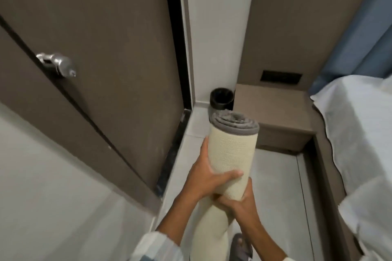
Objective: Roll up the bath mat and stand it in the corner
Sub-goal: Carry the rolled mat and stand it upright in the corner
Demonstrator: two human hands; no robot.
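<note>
Rolled bath mat [233, 154] (cream backing out, grey pile in) gripped by left hand [203, 176] and right hand [239, 203], fingers wrapped tight; no writing legible.

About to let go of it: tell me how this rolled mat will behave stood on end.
The rolled mat looks soft, so it may sag. Its grey end coils loosely and may unroll. Left hand and right hand both grip it.

A tightly rolled mat [232, 154], cream woven backing outward and grey pile spiralled at its upper end, is carried clear of the floor, tilted slightly from upright, short of the room's corner.
</note>
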